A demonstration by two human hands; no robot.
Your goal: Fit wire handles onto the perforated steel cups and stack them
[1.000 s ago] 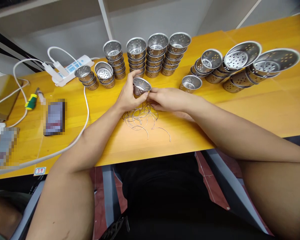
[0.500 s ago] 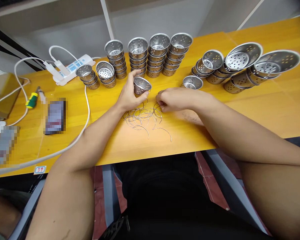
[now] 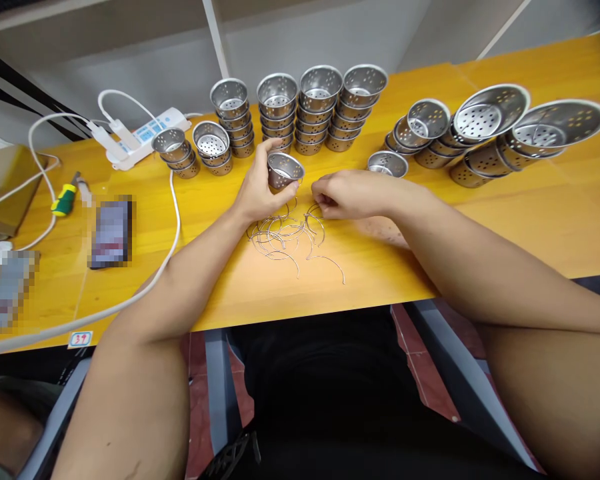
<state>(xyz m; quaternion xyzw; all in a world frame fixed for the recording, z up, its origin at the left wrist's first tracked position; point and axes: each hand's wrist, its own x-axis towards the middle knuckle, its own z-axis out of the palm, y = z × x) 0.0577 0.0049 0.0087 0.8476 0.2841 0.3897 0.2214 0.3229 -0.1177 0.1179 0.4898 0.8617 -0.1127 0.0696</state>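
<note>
My left hand [image 3: 260, 187] is closed around a small perforated metal cup [image 3: 284, 171], thumb at the front and fingers behind; its open mouth tilts up. Just to the right, my right hand [image 3: 337, 195] has its fingertips pinched together; what is between them, if anything, is hidden. Below both hands lies a loose tangle of thin curved metal wires [image 3: 285, 235], with one wire [image 3: 333, 260] set apart toward the table's front edge. Beyond my right wrist a single perforated cup [image 3: 387, 164] sits on the table.
Upright stacks of perforated cups [image 3: 321, 100] stand along the back; leaning stacks [image 3: 493, 123] are at the right. On the left are a power strip [image 3: 147, 139], a green-yellow screwdriver [image 3: 65, 199], a phone [image 3: 111, 233] and a white cable [image 3: 176, 207] crossing the yellow table [image 3: 260, 300].
My right hand has risen slightly, away from the wires, with its fingertips still together. The left hand and its cup have barely moved.
</note>
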